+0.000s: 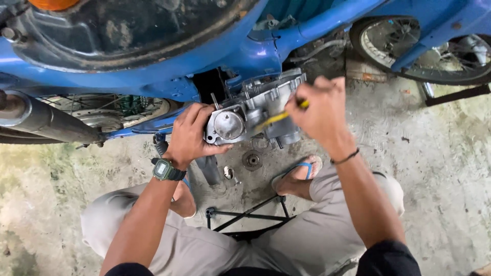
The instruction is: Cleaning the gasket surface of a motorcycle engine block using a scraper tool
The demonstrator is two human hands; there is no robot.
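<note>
Stained concrete floor (440, 168), blue motorcycle frame (215, 61) above. Grey cast-metal engine block (255, 110) beneath frame; left hand (190, 134) fingers wrapped round its piston end; right hand (319, 110) fingers pinched closed on yellow-handled tool (279, 117) touching block.

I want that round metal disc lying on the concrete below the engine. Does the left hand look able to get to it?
Probably yes, once it lets go: the left hand grips the engine block, and the disc lies uncovered just below.
</note>
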